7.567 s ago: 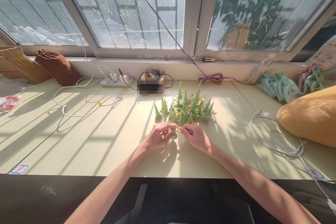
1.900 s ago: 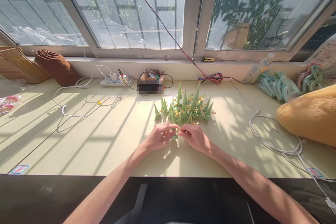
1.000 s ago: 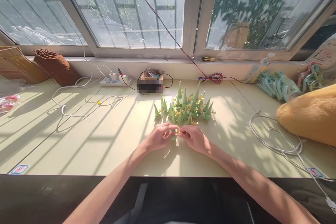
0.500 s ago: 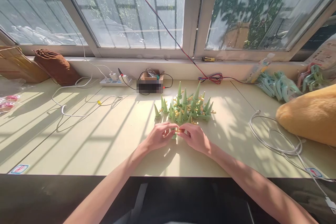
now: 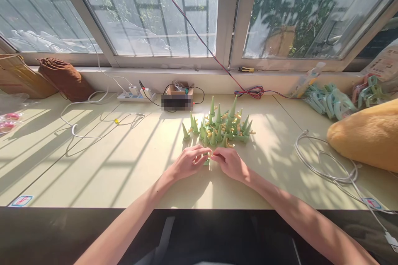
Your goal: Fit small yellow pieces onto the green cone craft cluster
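My left hand (image 5: 190, 160) is closed around a small green piece (image 5: 206, 161), low over the table near its front. Beside it on the right, my right hand (image 5: 229, 161) has its fingers pinched together, the fingertips almost meeting those of my left hand. Whatever the right fingertips hold is too small to make out. Just beyond both hands stands a cluster of green cone-shaped pieces (image 5: 233, 112) with small yellowish parts sticking out. One green cone (image 5: 185, 132) stands at the left end of the cluster.
A power strip (image 5: 137, 97), a small cardboard box (image 5: 179, 90) and bundled red-black wires (image 5: 253, 92) lie along the back. White cables (image 5: 329, 174) and a tan plush object (image 5: 367, 136) are at right, a brown pouch (image 5: 66, 79) at far left.
The fingers of my right hand have drawn closer together, and the orange-yellow bit seen between them before no longer shows clearly. My left hand stays nearly in place.
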The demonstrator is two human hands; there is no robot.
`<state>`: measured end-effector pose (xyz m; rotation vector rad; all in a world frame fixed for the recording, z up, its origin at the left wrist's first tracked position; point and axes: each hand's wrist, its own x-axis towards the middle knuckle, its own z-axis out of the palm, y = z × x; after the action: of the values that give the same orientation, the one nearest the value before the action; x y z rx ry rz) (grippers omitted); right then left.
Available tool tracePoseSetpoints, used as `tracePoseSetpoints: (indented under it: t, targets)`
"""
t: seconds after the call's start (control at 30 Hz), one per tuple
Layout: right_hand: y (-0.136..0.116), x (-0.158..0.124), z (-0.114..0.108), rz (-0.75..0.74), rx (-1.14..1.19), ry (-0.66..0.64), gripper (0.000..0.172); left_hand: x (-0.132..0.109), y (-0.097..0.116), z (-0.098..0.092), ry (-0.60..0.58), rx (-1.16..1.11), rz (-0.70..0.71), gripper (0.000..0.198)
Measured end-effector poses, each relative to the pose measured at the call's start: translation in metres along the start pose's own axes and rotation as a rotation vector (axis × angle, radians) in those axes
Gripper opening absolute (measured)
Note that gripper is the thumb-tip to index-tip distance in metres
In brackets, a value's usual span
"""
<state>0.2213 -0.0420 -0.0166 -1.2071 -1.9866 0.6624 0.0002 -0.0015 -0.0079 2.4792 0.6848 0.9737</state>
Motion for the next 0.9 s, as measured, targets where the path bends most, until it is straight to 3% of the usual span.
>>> tracePoseSetpoints:
  t: [0.17, 0.5, 0.9]
  targets:
    - [-0.0013, 0.0006, -0.0004, 0.013, -0.012, 0.019, 0.035, -0.0005, -0.0025, 0.0005, 0.003, 0.017, 0.016, 0.024]
    - [0.0023, -0.0008, 0.0003, -0.03, -0.095, 0.027, 0.015, -0.0005, -0.005, 0.0023, 0.017, 0.026, -0.014, 0.025]
    - [-0.0009, 0.0005, 0.0006, 0.009, 0.011, 0.026, 0.022, -0.0003, -0.0033, 0.0018, 0.0, 0.016, -0.003, 0.024]
